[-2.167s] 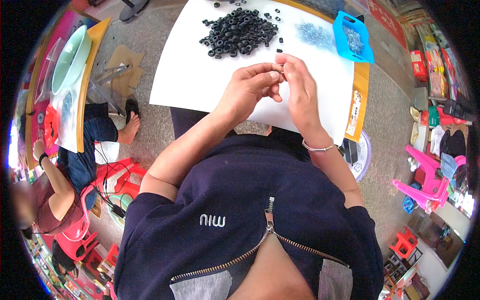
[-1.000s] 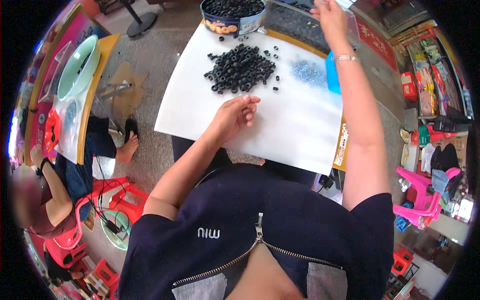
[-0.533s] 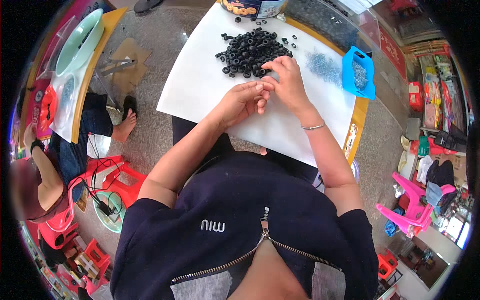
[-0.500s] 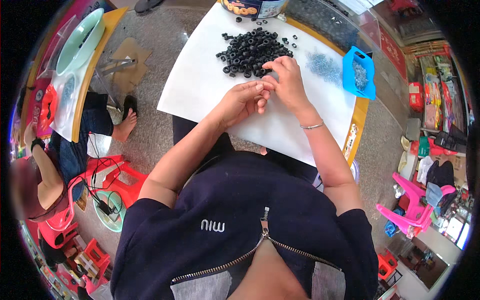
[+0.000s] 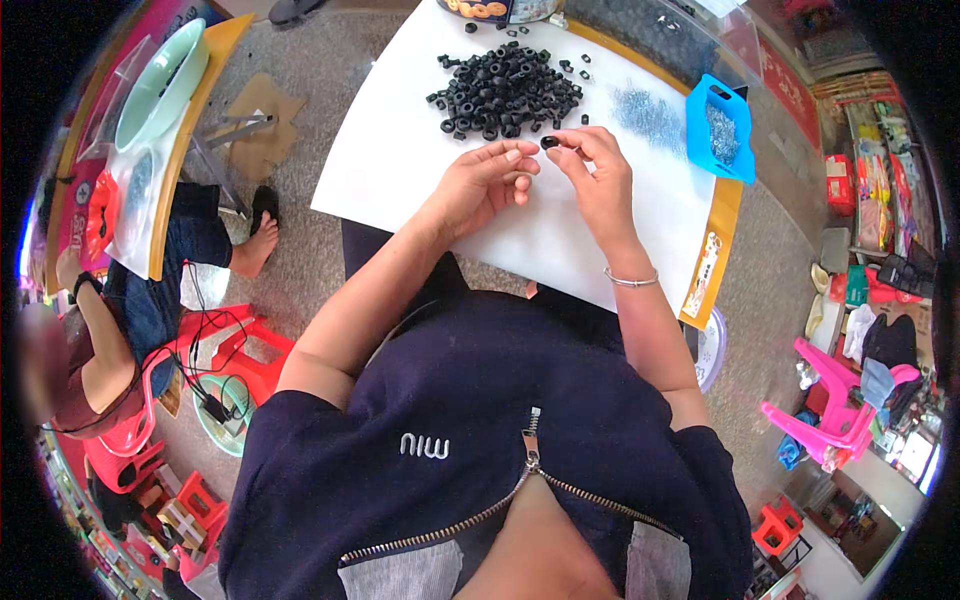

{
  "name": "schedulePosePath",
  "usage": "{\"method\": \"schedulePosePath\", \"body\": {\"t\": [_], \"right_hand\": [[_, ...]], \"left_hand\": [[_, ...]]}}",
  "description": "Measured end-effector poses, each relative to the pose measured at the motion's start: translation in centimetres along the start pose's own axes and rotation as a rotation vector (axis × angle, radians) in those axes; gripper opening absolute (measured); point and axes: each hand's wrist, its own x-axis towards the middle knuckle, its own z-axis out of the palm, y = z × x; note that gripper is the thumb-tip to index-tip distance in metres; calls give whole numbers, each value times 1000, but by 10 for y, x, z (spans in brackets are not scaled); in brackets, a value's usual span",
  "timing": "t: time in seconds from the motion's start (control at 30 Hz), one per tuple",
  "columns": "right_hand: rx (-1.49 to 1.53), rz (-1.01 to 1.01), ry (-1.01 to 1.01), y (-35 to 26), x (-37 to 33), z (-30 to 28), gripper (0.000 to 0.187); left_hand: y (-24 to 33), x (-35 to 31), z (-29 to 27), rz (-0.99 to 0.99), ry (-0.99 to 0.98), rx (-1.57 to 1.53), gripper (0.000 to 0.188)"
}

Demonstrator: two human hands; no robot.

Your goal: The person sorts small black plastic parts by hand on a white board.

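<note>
Between the thumb and index finger of my right hand [image 5: 600,187] is a small black ring-shaped part [image 5: 549,143]. My left hand [image 5: 482,187] is just to the left, its thumb pressed toward the index finger and the other fingers curled. Whatever its fingertips hold, if anything, is too small to make out. Both hands are over the near part of a white sheet [image 5: 385,140] on the table. Just beyond them lies a heap of similar black parts [image 5: 505,88], with a few strays around it.
Tiny silvery pieces [image 5: 648,118] are spread right of the heap, beside a blue scoop-shaped tray [image 5: 741,165] holding more. A printed tin [image 5: 500,10] stands at the far edge. Leftward, another person's arm [image 5: 103,330] is near a second table with a pale green basin [image 5: 150,125].
My right hand has drawn back from the heap's near edge, moving slightly right and toward me, and now shows a black ring in its pinch. The left hand has hardly moved.
</note>
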Motion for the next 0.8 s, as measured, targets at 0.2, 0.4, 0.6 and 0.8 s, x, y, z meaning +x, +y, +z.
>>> {"method": "schedulePosePath", "body": {"t": [0.2,0.4,0.6,0.8], "right_hand": [[-61,-139,43,0,-18,7,19],[-206,-264,95,6,-28,12,24],[-161,-139,148,27,-35,-18,19],[-318,-5,237,40,-17,-62,12]], "left_hand": [[-3,4,6,-19,4,-5,24],[-7,1,4,35,72,36,24],[-7,1,5,31,84,72,23],[-5,0,3,47,70,50,23]]}}
